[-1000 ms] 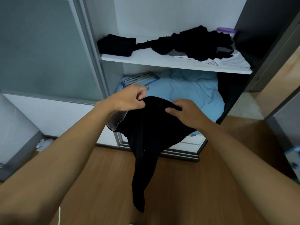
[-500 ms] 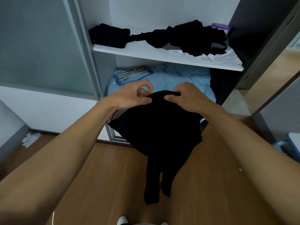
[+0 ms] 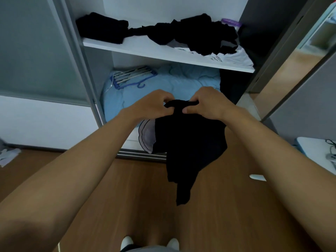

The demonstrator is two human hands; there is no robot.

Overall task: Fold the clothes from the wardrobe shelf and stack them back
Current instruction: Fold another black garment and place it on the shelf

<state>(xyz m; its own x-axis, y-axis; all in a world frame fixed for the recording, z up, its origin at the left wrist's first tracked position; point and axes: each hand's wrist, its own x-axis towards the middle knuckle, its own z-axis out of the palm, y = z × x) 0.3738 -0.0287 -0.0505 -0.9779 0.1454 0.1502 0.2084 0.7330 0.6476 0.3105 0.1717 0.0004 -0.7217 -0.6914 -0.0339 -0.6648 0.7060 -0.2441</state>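
Head view: left hand (image 3: pixel 152 104), right hand (image 3: pixel 205 104) both pinch black garment (image 3: pixel 189 142) top edge; bunched, narrow hold, risk of lopsided fold or slip.

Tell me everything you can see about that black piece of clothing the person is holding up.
The black garment looks like soft, thin fabric, plain and unfolded. The left hand and right hand pinch its bunched top edge close together, in front of the open wardrobe. It hangs limp in the air above the wooden floor, narrowing to a dangling tail. Nothing else visibly touches it. What kind of garment it is cannot be told.
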